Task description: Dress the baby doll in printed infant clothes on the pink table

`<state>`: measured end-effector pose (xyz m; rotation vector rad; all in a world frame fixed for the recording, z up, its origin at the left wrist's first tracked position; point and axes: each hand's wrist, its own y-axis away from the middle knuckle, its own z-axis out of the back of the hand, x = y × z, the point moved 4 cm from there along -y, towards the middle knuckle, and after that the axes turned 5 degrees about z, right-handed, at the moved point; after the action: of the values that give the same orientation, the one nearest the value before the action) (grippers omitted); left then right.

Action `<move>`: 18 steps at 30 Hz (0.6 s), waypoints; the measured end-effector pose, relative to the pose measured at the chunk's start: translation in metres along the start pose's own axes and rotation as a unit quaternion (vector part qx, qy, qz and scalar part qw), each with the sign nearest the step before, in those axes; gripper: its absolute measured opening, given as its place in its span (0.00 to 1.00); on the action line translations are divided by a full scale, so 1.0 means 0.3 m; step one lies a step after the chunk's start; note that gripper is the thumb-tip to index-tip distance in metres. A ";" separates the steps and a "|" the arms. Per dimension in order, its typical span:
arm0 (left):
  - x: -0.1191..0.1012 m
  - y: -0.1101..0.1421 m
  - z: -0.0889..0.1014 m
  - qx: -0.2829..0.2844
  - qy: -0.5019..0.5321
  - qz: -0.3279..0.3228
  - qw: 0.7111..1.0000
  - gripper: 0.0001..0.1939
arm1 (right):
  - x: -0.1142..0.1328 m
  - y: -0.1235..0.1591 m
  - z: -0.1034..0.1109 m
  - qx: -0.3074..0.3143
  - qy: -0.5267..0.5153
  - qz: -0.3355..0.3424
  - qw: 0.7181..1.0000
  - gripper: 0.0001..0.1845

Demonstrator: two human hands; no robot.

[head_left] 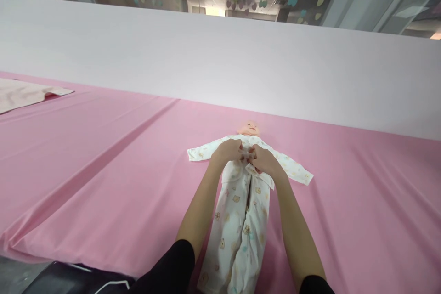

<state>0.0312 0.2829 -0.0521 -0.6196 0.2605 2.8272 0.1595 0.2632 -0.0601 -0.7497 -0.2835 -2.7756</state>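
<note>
A baby doll (248, 127) lies on its back on the pink sheet (103, 156), dressed in a white printed romper (241, 220) with both sleeves spread out. My left hand (228, 151) and my right hand (262, 158) meet at the doll's chest. Both are closed in a pinch on the romper's front edges just below the collar. Below the hands the front opening gapes a little down the middle.
A pale pink cloth (24, 94) lies flat at the far left of the sheet. A white wall panel (220, 55) rises behind the bed, with glass and paper hearts above. Long creases run across the sheet at left.
</note>
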 end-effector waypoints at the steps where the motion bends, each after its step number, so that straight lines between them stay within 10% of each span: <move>1: 0.000 -0.001 -0.003 0.012 0.000 -0.003 1.000 0.18 | 0.008 -0.004 0.001 -0.003 0.011 0.007 1.000 0.13; 6: 0.103 0.034 0.045 0.029 0.051 0.003 0.998 0.23 | -0.065 0.038 0.090 0.005 -0.165 0.014 0.986 0.11; 12: 0.271 0.324 0.301 -0.279 -0.025 0.284 0.917 0.21 | -0.441 0.336 0.376 -0.393 -0.026 -0.312 0.865 0.16; 15: 0.112 0.520 0.344 -0.377 0.030 0.137 0.916 0.21 | -0.397 0.473 0.438 -0.550 -0.002 -0.293 0.782 0.14; 18: -0.076 0.658 0.290 -0.396 0.166 -0.056 0.902 0.23 | -0.160 0.561 0.414 -0.697 -0.132 -0.064 0.702 0.11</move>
<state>-0.0348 0.1092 0.0597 -1.2167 -0.8902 2.6156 0.3064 0.1435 0.0407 -1.3678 1.9823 -2.5020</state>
